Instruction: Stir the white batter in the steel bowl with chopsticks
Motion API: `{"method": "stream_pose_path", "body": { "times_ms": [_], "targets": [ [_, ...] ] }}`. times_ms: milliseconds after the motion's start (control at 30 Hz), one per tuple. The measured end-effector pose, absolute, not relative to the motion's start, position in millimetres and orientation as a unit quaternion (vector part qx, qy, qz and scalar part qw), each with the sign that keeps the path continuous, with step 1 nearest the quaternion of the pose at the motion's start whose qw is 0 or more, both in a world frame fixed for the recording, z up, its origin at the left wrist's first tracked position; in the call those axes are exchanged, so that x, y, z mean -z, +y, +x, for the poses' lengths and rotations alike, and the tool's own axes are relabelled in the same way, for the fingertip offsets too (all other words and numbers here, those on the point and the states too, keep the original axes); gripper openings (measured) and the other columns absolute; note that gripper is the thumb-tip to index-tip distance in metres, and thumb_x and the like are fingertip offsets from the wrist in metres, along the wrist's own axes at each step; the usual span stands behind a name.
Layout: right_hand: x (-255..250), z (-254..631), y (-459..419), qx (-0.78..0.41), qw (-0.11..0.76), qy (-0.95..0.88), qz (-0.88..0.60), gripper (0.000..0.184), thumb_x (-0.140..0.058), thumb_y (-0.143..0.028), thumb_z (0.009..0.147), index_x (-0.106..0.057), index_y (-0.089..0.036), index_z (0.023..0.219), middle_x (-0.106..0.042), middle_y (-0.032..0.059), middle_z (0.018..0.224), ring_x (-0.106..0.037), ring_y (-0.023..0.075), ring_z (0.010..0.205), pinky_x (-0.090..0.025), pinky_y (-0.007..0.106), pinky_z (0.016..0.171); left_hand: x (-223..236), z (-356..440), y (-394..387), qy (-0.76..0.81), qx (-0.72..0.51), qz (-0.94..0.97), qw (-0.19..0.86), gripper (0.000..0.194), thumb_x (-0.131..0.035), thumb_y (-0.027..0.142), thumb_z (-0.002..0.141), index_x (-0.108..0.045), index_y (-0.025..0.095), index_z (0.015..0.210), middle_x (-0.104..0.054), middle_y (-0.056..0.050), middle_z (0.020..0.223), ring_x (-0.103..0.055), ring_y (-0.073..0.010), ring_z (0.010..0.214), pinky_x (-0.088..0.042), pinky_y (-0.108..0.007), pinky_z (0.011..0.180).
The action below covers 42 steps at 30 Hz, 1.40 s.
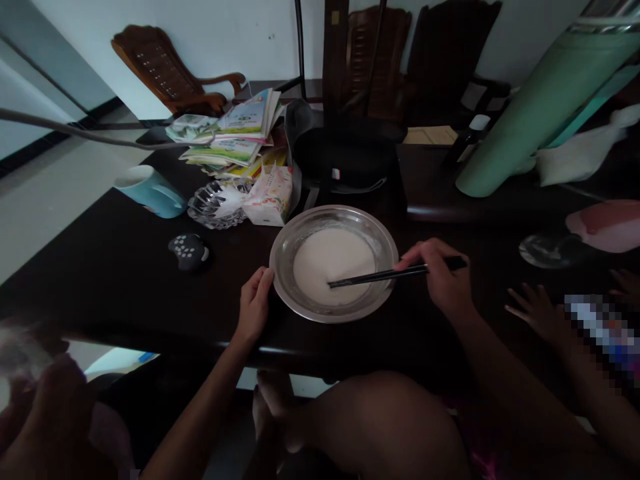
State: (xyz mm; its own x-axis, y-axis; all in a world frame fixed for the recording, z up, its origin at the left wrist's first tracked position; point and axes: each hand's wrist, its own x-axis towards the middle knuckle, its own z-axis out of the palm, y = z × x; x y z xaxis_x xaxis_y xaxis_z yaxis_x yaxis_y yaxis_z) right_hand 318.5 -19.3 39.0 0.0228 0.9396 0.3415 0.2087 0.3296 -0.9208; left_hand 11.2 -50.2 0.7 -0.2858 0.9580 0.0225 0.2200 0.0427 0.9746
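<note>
A round metal bowl (283,267) rests on the dark table, holding a pale, milky liquid (327,257). My left hand (254,303) grips the bowl's left rim, thumb on top and fingers mostly hidden at its side. A pair of black chopsticks (383,274) is held in my right hand (447,283), to the right of the bowl. The chopsticks slant across the rim, and their tips dip into the liquid near the middle.
Behind the bowl are a tissue pack (270,200), a glass dish (220,203), stacked booklets (245,127) and a black bag (345,157). A blue mug (150,190) and game controller (187,251) sit left. A green flask (530,107) and another person's hand (537,313) are right.
</note>
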Motion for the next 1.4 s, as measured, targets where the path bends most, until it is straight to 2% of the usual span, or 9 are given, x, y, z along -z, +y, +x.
{"method": "stream_pose_path", "body": {
  "times_ms": [133, 300, 467, 633, 833, 1000, 1167, 1300, 1400],
  "targets": [
    [-42, 317, -20, -0.294, 0.52, -0.644, -0.478, 0.027, -0.053, -0.043, 0.093, -0.074, -0.032, 0.079, -0.075, 0.0041, 0.082, -0.069, 0.025, 0.082, -0.053, 0.044, 0.079, 2, 9, -51, 0.615, -0.507, 0.477, 0.37, 0.036, -0.056, 0.047, 0.087, -0.047, 0.02, 0.064, -0.04, 0.004, 0.06, -0.034, -0.0115, 0.056, -0.032, -0.024, 0.051],
    [-38, 319, -17, -0.338, 0.599, -0.542, -0.483, 0.032, -0.052, -0.046, 0.092, -0.07, -0.029, 0.072, -0.068, 0.0029, 0.057, -0.064, 0.0231, 0.054, -0.051, 0.04, 0.058, 1, 9, -51, 0.619, -0.499, 0.482, 0.368, 0.037, -0.055, 0.048, 0.087, -0.048, 0.02, 0.063, -0.04, 0.004, 0.06, -0.035, -0.0118, 0.056, -0.032, -0.024, 0.051],
    [-39, 319, -17, -0.304, 0.526, -0.639, -0.472, 0.027, -0.055, -0.042, 0.092, -0.075, -0.034, 0.076, -0.076, 0.0036, 0.08, -0.07, 0.0249, 0.079, -0.054, 0.043, 0.076, -4, 12, -51, 0.623, -0.5, 0.484, 0.356, 0.038, -0.057, 0.049, 0.085, -0.047, 0.02, 0.062, -0.039, 0.004, 0.06, -0.034, -0.0119, 0.057, -0.032, -0.024, 0.052],
    [-39, 318, -17, -0.322, 0.598, -0.543, -0.493, 0.033, -0.052, -0.042, 0.094, -0.071, -0.027, 0.071, -0.069, 0.0014, 0.059, -0.065, 0.0189, 0.057, -0.051, 0.035, 0.06, -2, 11, -50, 0.626, -0.493, 0.484, 0.363, 0.041, -0.056, 0.054, 0.083, -0.045, 0.021, 0.062, -0.038, 0.004, 0.06, -0.033, -0.0128, 0.056, -0.032, -0.025, 0.051],
    [-40, 317, -19, -0.274, 0.514, -0.652, -0.486, 0.03, -0.052, -0.039, 0.094, -0.076, -0.026, 0.081, -0.075, 0.001, 0.086, -0.068, 0.0191, 0.084, -0.051, 0.035, 0.08, 0, 9, -51, 0.627, -0.49, 0.493, 0.352, 0.038, -0.053, 0.053, 0.086, -0.048, 0.021, 0.066, -0.041, 0.003, 0.063, -0.038, -0.0138, 0.06, -0.036, -0.025, 0.058],
    [-38, 319, -19, -0.266, 0.563, -0.593, -0.51, 0.038, -0.047, -0.04, 0.097, -0.073, -0.027, 0.072, -0.071, 0.0002, 0.068, -0.065, 0.0183, 0.066, -0.051, 0.034, 0.067, 1, 9, -51, 0.635, -0.508, 0.501, 0.296, 0.028, -0.056, 0.05, 0.085, -0.056, 0.022, 0.089, -0.06, -0.002, 0.091, -0.055, -0.0188, 0.089, -0.045, -0.028, 0.085],
    [-36, 317, -21, -0.276, 0.51, -0.666, -0.469, 0.029, -0.053, -0.04, 0.094, -0.076, -0.027, 0.081, -0.075, 0.0004, 0.084, -0.068, 0.0194, 0.082, -0.051, 0.035, 0.077, 5, 7, -49, 0.63, -0.489, 0.515, 0.316, 0.051, -0.051, 0.057, 0.087, -0.061, 0.019, 0.119, -0.064, -0.009, 0.126, -0.055, -0.0257, 0.12, -0.039, -0.036, 0.106],
    [-36, 318, -20, -0.25, 0.594, -0.566, -0.514, 0.038, -0.048, -0.04, 0.096, -0.071, -0.025, 0.069, -0.07, -0.0006, 0.064, -0.064, 0.017, 0.062, -0.049, 0.032, 0.063, 9, 5, -48, 0.625, -0.479, 0.509, 0.348, 0.067, -0.049, 0.066, 0.085, -0.062, 0.015, 0.126, -0.063, -0.012, 0.132, -0.052, -0.0298, 0.128, -0.034, -0.041, 0.112],
    [-37, 317, -19, -0.285, 0.558, -0.609, -0.486, 0.036, -0.05, -0.04, 0.095, -0.072, -0.026, 0.071, -0.071, -0.0004, 0.068, -0.066, 0.0177, 0.067, -0.051, 0.033, 0.066, 9, 4, -49, 0.628, -0.477, 0.506, 0.35, 0.069, -0.049, 0.066, 0.085, -0.063, 0.014, 0.128, -0.063, -0.011, 0.133, -0.051, -0.0298, 0.13, -0.033, -0.041, 0.113]
  ]
}}
